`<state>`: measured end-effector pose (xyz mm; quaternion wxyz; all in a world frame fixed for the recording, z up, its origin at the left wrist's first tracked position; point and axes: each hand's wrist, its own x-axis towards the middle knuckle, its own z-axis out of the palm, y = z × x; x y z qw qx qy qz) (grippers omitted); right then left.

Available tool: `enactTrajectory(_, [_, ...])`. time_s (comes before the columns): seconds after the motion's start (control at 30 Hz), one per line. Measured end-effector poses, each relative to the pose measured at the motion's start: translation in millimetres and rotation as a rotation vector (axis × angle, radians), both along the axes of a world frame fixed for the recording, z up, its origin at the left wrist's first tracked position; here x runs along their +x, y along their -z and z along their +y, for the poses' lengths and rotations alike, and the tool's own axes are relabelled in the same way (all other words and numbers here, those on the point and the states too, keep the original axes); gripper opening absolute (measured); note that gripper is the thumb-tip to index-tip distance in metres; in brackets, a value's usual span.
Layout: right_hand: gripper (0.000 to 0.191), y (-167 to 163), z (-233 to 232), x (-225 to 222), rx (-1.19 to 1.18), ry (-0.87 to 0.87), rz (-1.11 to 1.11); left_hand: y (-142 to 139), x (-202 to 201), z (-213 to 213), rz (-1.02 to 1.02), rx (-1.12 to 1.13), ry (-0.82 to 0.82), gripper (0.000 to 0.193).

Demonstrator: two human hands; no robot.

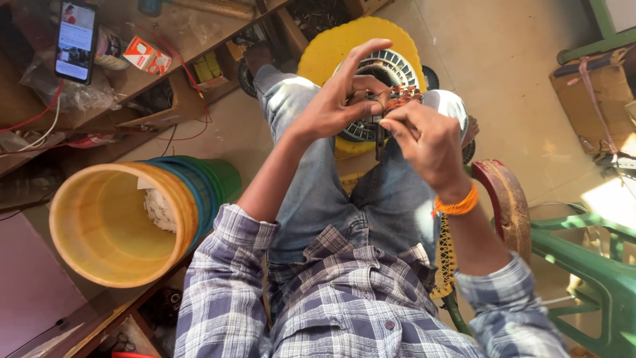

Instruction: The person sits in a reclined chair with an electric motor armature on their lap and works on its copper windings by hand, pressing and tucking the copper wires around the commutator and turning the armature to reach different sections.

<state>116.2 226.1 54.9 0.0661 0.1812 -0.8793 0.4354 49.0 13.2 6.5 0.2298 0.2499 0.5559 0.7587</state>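
A round metal motor stator with slotted teeth rests on my knees, above a yellow round stool. Copper wire coils sit at its near rim. My left hand reaches over the stator, fingers spread and curled around its edge and the coil. My right hand, with an orange thread band at the wrist, pinches the copper wire and a thin dark tool that hangs down from the fingers. I sit in blue jeans and a checked shirt.
A stack of plastic buckets, the outermost yellow, lies on its side at left. A phone with a lit screen, a small carton and red wires sit on a wooden bench. A green plastic chair stands at right.
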Motion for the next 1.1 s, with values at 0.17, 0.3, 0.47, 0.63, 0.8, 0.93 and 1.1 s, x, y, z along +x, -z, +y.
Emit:
enactTrajectory(0.17, [0.012, 26, -24, 28, -0.18, 0.288, -0.184, -15, -9, -2, 0.149, -0.315, 0.028, 0.08])
enactTrajectory(0.3, [0.016, 50, -37, 41, -0.277, 0.332, -0.221, -21, -16, -2, 0.419, -0.34, 0.035, 0.076])
enactTrajectory(0.47, [0.019, 72, -31, 43, -0.405, 0.368, -0.23, -21, -18, -1, 0.494, -0.361, 0.029, 0.044])
enactTrajectory(0.63, [0.018, 77, -5, 43, -0.384, 0.317, -0.329, -20, 5, -1, 0.644, -0.378, -0.198, 0.071])
enactTrajectory(0.8, [0.019, 67, 37, 36, -0.059, 0.23, -0.02, -6, 28, 21, 0.656, -0.629, -0.314, 0.058])
enactTrajectory(0.93, [0.023, 53, 53, 26, -0.107, 0.266, -0.016, 2, 35, 24, 0.686, -0.716, -0.391, 0.05])
enactTrajectory(1.1, [0.02, 32, 52, 5, -0.071, 0.181, -0.001, 2, 43, 30, 0.71, -0.736, -0.491, 0.047])
